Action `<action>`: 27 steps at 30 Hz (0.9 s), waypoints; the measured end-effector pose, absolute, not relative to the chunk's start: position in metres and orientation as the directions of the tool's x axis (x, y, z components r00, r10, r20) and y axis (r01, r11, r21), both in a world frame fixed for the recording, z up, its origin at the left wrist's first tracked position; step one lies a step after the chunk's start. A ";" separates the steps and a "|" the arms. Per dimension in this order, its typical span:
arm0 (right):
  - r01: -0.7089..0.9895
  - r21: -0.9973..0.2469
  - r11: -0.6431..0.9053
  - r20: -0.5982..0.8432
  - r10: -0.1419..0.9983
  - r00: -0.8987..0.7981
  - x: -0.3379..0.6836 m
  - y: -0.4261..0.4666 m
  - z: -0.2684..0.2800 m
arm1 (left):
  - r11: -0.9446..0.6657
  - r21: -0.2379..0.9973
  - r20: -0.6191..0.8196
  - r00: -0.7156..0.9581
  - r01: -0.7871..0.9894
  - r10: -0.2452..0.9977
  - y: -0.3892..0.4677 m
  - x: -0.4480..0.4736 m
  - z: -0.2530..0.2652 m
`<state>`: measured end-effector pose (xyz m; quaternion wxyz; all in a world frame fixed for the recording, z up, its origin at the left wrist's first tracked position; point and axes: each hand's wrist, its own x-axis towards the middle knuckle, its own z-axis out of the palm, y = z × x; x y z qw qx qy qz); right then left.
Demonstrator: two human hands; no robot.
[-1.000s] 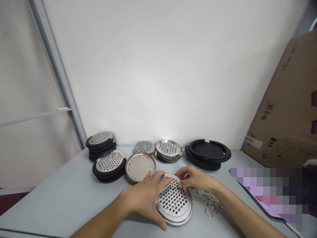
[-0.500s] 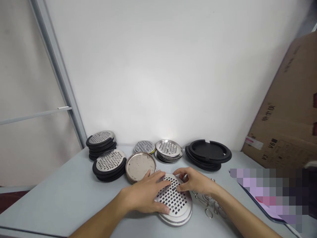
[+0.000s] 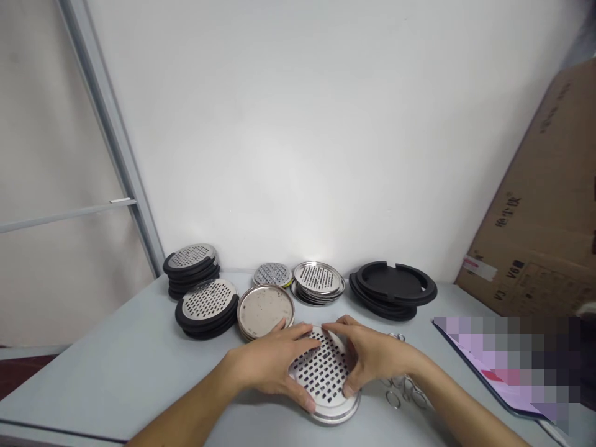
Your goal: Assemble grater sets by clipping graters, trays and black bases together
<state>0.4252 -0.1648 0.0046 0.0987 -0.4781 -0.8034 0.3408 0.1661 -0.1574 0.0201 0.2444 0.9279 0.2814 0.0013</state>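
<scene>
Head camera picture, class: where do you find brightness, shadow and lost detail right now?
Head view, a diffuse bright area on the middle of the white wall; head view, a soft shadow on the table below the left hand; head view, mosaic blocks hiding detail at lower right, while the perforated metal disc shows distinct slots.

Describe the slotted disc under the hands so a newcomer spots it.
On the grey table below the white wall, at its near side, the left hand and right hand touch a slotted metal disc. Unlike the black-rimmed discs at left, it shows only metal and lies nearer the camera than the slotted plates by the wall.
</scene>
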 end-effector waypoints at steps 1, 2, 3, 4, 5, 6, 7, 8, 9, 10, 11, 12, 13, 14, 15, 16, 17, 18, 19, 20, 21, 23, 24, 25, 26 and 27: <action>0.698 -0.637 0.327 -0.166 0.826 -0.538 0.426 -0.165 0.005 | -0.719 0.457 -0.136 0.840 0.524 0.526 -0.157 0.166 0.019; 0.692 -0.636 0.341 -0.165 0.816 -0.554 0.426 -0.165 0.006 | -0.716 0.460 -0.137 0.838 0.526 0.528 -0.157 0.165 0.018; 0.685 -0.637 0.353 -0.166 0.805 -0.569 0.426 -0.165 0.006 | -0.713 0.464 -0.136 0.838 0.526 0.529 -0.156 0.165 0.017; 0.679 -0.637 0.364 -0.167 0.796 -0.582 0.427 -0.166 0.006 | -0.712 0.468 -0.135 0.838 0.524 0.529 -0.156 0.165 0.016; 0.678 -0.635 0.371 -0.169 0.789 -0.591 0.427 -0.166 0.006 | -0.711 0.472 -0.133 0.839 0.522 0.528 -0.155 0.164 0.016; 0.681 -0.630 0.375 -0.172 0.787 -0.592 0.426 -0.167 0.005 | -0.710 0.475 -0.133 0.840 0.520 0.526 -0.155 0.164 0.015; 0.687 -0.622 0.376 -0.175 0.789 -0.589 0.426 -0.167 0.004 | -0.709 0.476 -0.133 0.840 0.520 0.526 -0.155 0.164 0.015; 0.696 -0.613 0.374 -0.178 0.792 -0.584 0.425 -0.168 0.004 | -0.709 0.476 -0.136 0.840 0.520 0.526 -0.155 0.164 0.015; 0.703 -0.606 0.373 -0.182 0.795 -0.578 0.424 -0.169 0.003 | -0.708 0.477 -0.139 0.840 0.521 0.525 -0.154 0.164 0.015; 0.707 -0.602 0.372 -0.183 0.797 -0.575 0.424 -0.169 0.002 | -0.708 0.478 -0.139 0.841 0.520 0.524 -0.154 0.164 0.014; 0.707 -0.601 0.373 -0.182 0.797 -0.575 0.423 -0.169 0.002 | -0.708 0.481 -0.137 0.842 0.517 0.522 -0.154 0.164 0.014; 0.706 -0.601 0.375 -0.181 0.797 -0.576 0.422 -0.170 0.002 | -0.707 0.486 -0.133 0.843 0.514 0.521 -0.154 0.165 0.013; 0.706 -0.601 0.375 -0.180 0.797 -0.577 0.422 -0.170 0.002 | -0.706 0.491 -0.129 0.844 0.511 0.521 -0.153 0.165 0.012; 0.707 -0.601 0.373 -0.180 0.798 -0.575 0.421 -0.170 0.003 | -0.703 0.496 -0.127 0.844 0.509 0.521 -0.153 0.165 0.011; 0.709 -0.601 0.370 -0.184 0.799 -0.573 0.421 -0.170 0.003 | -0.701 0.501 -0.126 0.843 0.509 0.522 -0.152 0.165 0.010; 0.711 -0.600 0.367 -0.188 0.799 -0.571 0.421 -0.170 0.004 | -0.700 0.503 -0.125 0.844 0.507 0.522 -0.151 0.165 0.009; 0.712 -0.600 0.365 -0.192 0.798 -0.571 0.420 -0.170 0.004 | -0.700 0.503 -0.123 0.844 0.507 0.522 -0.151 0.165 0.008; 0.712 -0.601 0.363 -0.195 0.798 -0.571 0.420 -0.170 0.005 | -0.702 0.502 -0.121 0.844 0.505 0.522 -0.151 0.165 0.007; 0.711 -0.602 0.363 -0.195 0.797 -0.572 0.420 -0.170 0.006 | -0.704 0.500 -0.118 0.845 0.505 0.522 -0.151 0.165 0.007; 0.709 -0.604 0.363 -0.195 0.796 -0.573 0.420 -0.170 0.006 | -0.705 0.498 -0.117 0.845 0.505 0.522 -0.151 0.165 0.007; 0.708 -0.607 0.363 -0.193 0.796 -0.573 0.420 -0.171 0.006 | -0.705 0.497 -0.118 0.844 0.506 0.523 -0.151 0.165 0.007; 0.702 -0.614 0.362 -0.186 0.797 -0.574 0.420 -0.171 0.007 | -0.702 0.494 -0.127 0.842 0.512 0.525 -0.151 0.165 0.008; 0.697 -0.618 0.363 -0.183 0.796 -0.576 0.420 -0.171 0.006 | -0.701 0.492 -0.132 0.841 0.516 0.525 -0.151 0.165 0.008; 0.693 -0.621 0.366 -0.179 0.795 -0.580 0.420 -0.171 0.006 | -0.701 0.489 -0.136 0.840 0.518 0.526 -0.152 0.166 0.008; 0.689 -0.623 0.369 -0.174 0.794 -0.582 0.420 -0.170 0.006 | -0.702 0.486 -0.140 0.839 0.520 0.525 -0.152 0.166 0.009; 0.687 -0.624 0.372 -0.171 0.793 -0.585 0.421 -0.170 0.005 | -0.703 0.483 -0.143 0.839 0.522 0.524 -0.152 0.166 0.009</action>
